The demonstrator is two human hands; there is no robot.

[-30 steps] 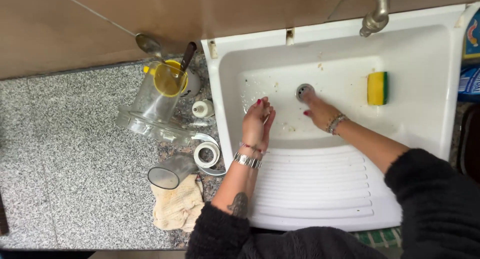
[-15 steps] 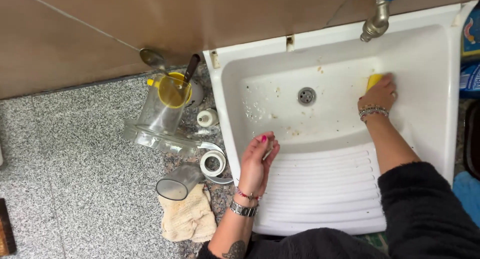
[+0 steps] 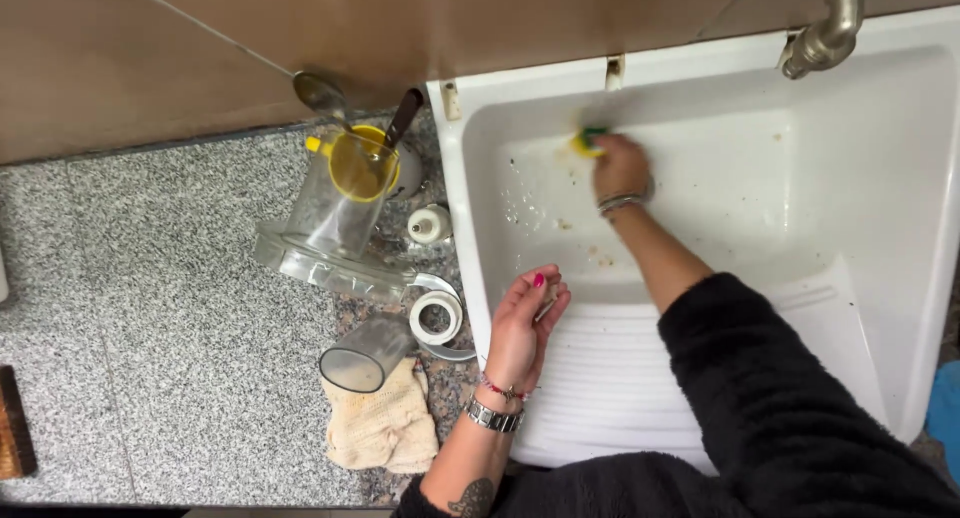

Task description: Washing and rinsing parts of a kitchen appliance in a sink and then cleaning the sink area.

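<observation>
Right hand [image 3: 620,168] gripping mostly hidden sponge [image 3: 588,139] in sink [image 3: 760,238]; left hand [image 3: 524,323] cupped, contents unclear

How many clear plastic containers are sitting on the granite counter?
2. A tall clear jug stands near the wall, with a yellow piece in its top. A smaller clear cup lies tipped on the beige cloth. More could be hidden behind them.

Sink [image 3: 760,248]: white, smooth, glossy, ribbed part near. Sponge [image 3: 588,140]: soft, yellow and green, under right hand [image 3: 620,168]. Tap [image 3: 826,36]: dull metal. Counter [image 3: 150,308]: speckled grey stone, smooth. Jug [image 3: 335,213]: clear plastic. Cup [image 3: 365,353]: cloudy plastic. Cloth [image 3: 382,428]: cream, rough weave. Spoon [image 3: 318,91]: shiny metal. Sleeve [image 3: 780,408]: black, fuzzy.
</observation>
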